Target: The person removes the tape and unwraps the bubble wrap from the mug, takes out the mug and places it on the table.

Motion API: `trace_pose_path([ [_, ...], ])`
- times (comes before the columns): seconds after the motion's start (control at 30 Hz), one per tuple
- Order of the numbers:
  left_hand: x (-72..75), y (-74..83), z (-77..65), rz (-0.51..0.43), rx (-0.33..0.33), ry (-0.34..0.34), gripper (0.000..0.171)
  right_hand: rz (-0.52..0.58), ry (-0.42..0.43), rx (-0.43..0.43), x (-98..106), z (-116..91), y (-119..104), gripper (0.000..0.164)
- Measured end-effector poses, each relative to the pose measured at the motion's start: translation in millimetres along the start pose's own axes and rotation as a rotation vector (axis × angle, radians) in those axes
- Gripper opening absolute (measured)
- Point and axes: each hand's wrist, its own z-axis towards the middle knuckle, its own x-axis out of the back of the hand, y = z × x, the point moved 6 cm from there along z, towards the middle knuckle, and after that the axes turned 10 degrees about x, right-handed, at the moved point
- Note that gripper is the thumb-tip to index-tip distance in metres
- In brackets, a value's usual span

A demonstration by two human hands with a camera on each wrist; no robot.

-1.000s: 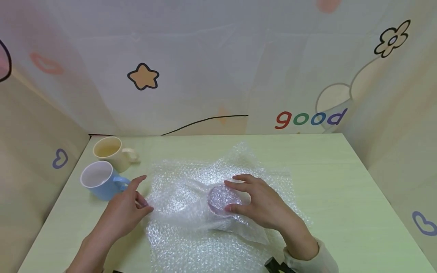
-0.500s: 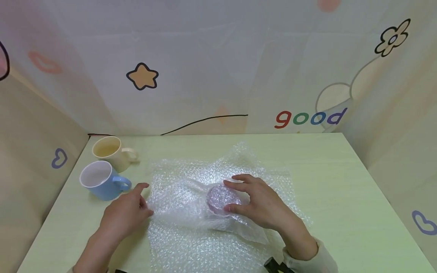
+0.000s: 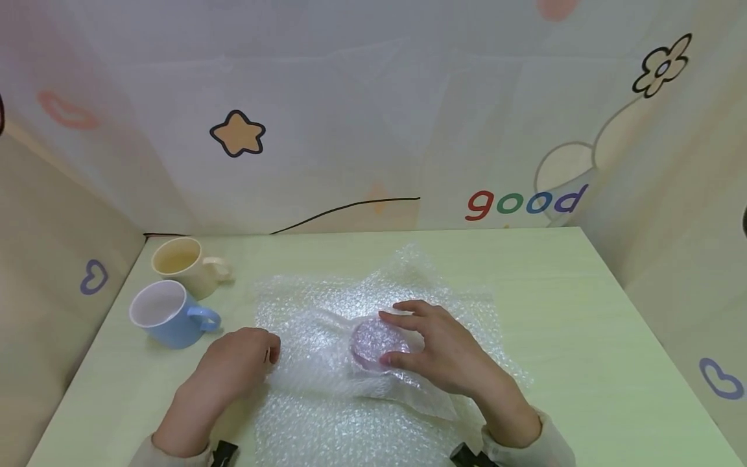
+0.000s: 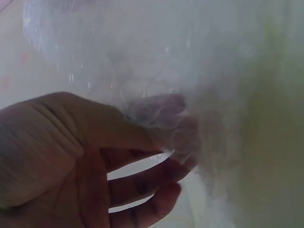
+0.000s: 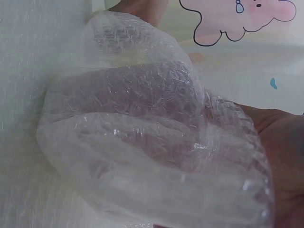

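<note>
A round, light-purple cup-like thing point(image 3: 369, 344) stands wrapped in bubble wrap point(image 3: 327, 421) at the middle of the table. My right hand point(image 3: 446, 350) grips it from the right, thumb at its near side and fingers at its far side. In the right wrist view the purple body point(image 5: 128, 92) shows through crumpled layers of wrap. At the left edge of the sheet, my left hand point(image 3: 239, 363) has its fingers bent downward. The left wrist view shows thumb and fingers pinching the wrap point(image 4: 190, 57), with some fingertips seen through it.
Left of the wrap stand a blue mug point(image 3: 169, 318) and, behind it, a cream mug point(image 3: 198, 272); their handles point right. The blue mug is close to my left hand. A patterned curtain point(image 3: 350, 130) encloses the back and sides of the pale table point(image 3: 583, 337).
My left hand has come down and to the right onto the wrap's left edge, its raised fingers folding down. My right hand keeps its place on the wrapped thing.
</note>
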Motion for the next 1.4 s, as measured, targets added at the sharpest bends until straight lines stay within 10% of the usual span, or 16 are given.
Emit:
trace_pose_path([
  [0.4,-8.9,-1.9,13.6,-0.125,0.016,-0.127,0.031,-0.006,0.01,0.004,-0.1,-5.5,-2.6,0.064],
  [0.97,-12.1,12.5,22.4,-0.038,0.104,-0.093,0.044,-0.123,0.115,0.033,3.6,-11.2,-15.1,0.066],
  [1.4,-10.8,6.9,23.3,-0.051,0.116,-0.102,0.041,-0.151,0.034,0.092,-3.6,-6.3,-21.3,0.06],
])
